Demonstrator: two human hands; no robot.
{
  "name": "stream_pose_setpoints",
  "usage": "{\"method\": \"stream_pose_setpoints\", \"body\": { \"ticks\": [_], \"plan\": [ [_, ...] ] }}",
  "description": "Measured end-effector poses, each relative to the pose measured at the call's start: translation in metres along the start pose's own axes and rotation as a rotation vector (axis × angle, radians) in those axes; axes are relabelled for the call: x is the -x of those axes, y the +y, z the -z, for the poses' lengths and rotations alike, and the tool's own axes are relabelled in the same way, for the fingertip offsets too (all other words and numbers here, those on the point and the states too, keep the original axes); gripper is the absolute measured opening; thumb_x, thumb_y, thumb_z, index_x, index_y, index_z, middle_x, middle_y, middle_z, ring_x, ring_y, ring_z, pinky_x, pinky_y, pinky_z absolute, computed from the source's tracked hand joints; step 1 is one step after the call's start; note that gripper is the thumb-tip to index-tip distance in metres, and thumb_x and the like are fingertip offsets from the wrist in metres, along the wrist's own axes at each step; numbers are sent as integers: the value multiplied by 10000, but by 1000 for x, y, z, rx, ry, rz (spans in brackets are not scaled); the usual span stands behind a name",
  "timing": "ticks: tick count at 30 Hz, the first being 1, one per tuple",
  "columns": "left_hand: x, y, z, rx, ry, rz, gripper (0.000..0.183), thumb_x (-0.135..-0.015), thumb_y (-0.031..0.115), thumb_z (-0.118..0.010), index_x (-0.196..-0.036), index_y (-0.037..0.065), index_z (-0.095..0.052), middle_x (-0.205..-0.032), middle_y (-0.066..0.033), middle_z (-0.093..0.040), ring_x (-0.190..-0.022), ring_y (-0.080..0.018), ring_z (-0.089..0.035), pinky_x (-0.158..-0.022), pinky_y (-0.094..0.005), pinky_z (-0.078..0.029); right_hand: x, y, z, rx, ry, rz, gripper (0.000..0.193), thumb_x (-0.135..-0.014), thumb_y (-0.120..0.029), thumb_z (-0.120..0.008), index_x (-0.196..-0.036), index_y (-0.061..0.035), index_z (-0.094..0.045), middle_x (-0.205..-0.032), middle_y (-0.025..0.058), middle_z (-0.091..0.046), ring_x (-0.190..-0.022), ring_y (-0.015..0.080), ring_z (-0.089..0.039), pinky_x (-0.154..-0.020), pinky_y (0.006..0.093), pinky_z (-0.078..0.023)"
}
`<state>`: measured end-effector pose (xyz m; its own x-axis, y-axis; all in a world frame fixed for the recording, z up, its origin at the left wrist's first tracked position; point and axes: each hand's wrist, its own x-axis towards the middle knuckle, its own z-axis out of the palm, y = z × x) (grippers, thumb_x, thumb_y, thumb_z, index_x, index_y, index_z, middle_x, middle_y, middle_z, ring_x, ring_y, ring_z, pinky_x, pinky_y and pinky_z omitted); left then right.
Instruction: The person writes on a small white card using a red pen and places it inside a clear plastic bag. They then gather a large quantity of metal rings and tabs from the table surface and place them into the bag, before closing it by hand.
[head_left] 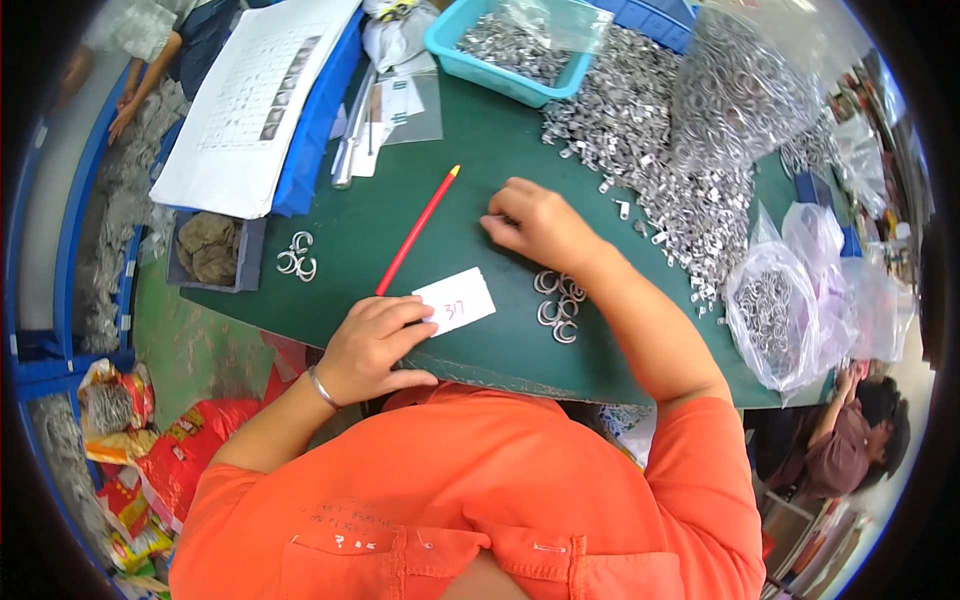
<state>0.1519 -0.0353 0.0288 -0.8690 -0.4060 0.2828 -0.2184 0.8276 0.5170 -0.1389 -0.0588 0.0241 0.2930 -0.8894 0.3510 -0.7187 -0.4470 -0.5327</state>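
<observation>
My left hand [378, 348] lies at the table's near edge, fingers stretched out and thumb apart. Its fingertips touch the left edge of a small white card [462, 300] with red handwriting. A red pencil [418, 232] with a yellow end lies slanted just beyond those fingers. Over the green table [400, 262], my right hand [545, 225] is held with its fingers curled in; whatever they may hold is hidden. Below that wrist sits a small group of open metal rings [560, 310]. More such rings [297, 258] lie to the left.
A large heap of small metal parts [640, 140] spreads over the right side. Behind it stand a turquoise basin [500, 72] and a bag of rings [735, 90]. Another ring bag [775, 315] is at the right edge. Papers [255, 110] lie at left, above a grey box [243, 268].
</observation>
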Motion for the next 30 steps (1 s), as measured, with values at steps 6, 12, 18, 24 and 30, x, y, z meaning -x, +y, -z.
{"method": "stream_pose_setpoints", "body": {
  "ticks": [6, 12, 18, 24, 30],
  "plan": [
    [-33, 12, -15, 206, 92, 161, 572, -706, 266, -781, -1167, 7, -562, -1189, -144, -530, -1043, -315, -551, -926, -398, -421, 74, 20, 79, -365, -103, -278, 219, -842, -186, -635, -981, -17, -637, -1115, 130, -571, -1035, 255, -539, -890, 352, -431],
    [-126, 22, -89, 336, 175, 210, 770, -892, 350, -577, -1397, -100, -210, -1389, -305, -333, -1278, -427, -353, -1067, -446, -284, 116, -10, 58, 24, -125, -102, 1217, -529, -626, -781, -1404, 43, -263, -1441, 295, -262, -1343, 452, -258, -1104, 490, -241],
    [-170, 33, -131, 554, 334, 436, 589, -952, 287, -512, -1367, -62, -281, -1302, -242, -417, -1212, -321, -440, -1045, -383, -343, 103, -27, 7, 409, 174, -293, 690, -689, -385, -718, -1257, -63, -496, -1231, 193, -478, -1127, 374, -466, -895, 485, -383],
    [-178, 21, -113, 745, 247, 613, 483, -971, 280, -486, -1313, -46, -389, -1252, -181, -496, -1144, -231, -499, -978, -317, -403, 96, -9, 13, 426, 284, -232, 410, -701, -284, -694, -1058, -105, -601, -1059, 60, -560, -934, 278, -522, -740, 428, -389],
    [-167, 33, -116, 970, 297, 708, 462, -978, 306, -480, -1297, -23, -422, -1218, -135, -500, -1122, -191, -492, -954, -309, -409, 103, -13, 15, 402, 298, -144, 316, -706, -241, -701, -994, -156, -605, -1020, 23, -587, -884, 265, -545, -695, 429, -406]
  ]
}}
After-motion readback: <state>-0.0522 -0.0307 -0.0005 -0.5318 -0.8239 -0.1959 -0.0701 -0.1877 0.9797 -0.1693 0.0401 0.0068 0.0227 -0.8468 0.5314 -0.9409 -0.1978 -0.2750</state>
